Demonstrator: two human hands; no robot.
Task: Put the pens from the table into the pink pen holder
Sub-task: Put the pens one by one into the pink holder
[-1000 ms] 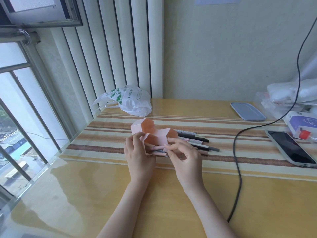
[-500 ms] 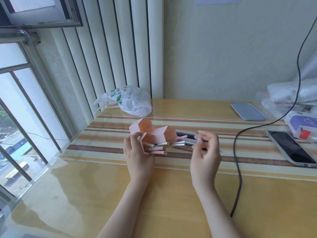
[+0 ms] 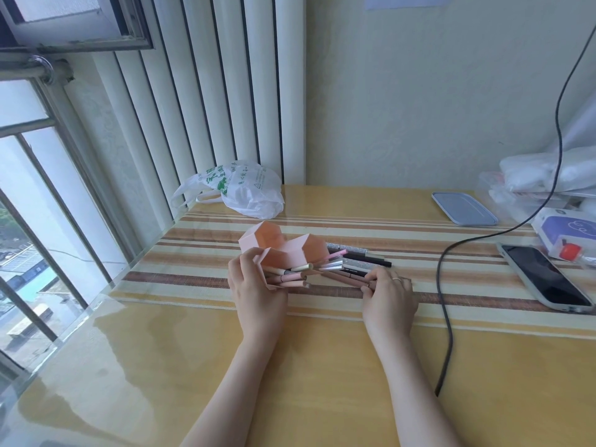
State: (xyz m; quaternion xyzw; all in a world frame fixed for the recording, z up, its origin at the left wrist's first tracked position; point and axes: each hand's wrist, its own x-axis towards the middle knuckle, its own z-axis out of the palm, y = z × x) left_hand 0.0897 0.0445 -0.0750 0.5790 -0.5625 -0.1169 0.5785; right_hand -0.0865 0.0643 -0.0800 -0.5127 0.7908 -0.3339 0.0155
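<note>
The pink pen holder [image 3: 292,250], made of hexagonal tubes, lies tipped on its side on the striped mat, mouths facing right. My left hand [image 3: 254,285] grips its near left side. Several pens [image 3: 292,278] stick out of its openings. More pens [image 3: 361,261], black, grey and pink, lie on the mat just right of it. My right hand [image 3: 388,293] rests on the mat with its fingertips closed on the end of a brown pen [image 3: 345,279] that points toward the holder.
A white plastic bag [image 3: 245,188] sits behind the holder near the blinds. A black cable [image 3: 446,317] runs down the table right of my right hand. A phone [image 3: 545,275], a blue tray [image 3: 462,208] and a purple box [image 3: 567,229] are at right.
My right hand left the holder's mouth, moved right over the loose pens, then dropped to the mat and closed on a brown pen. The left hand stayed on the holder.
</note>
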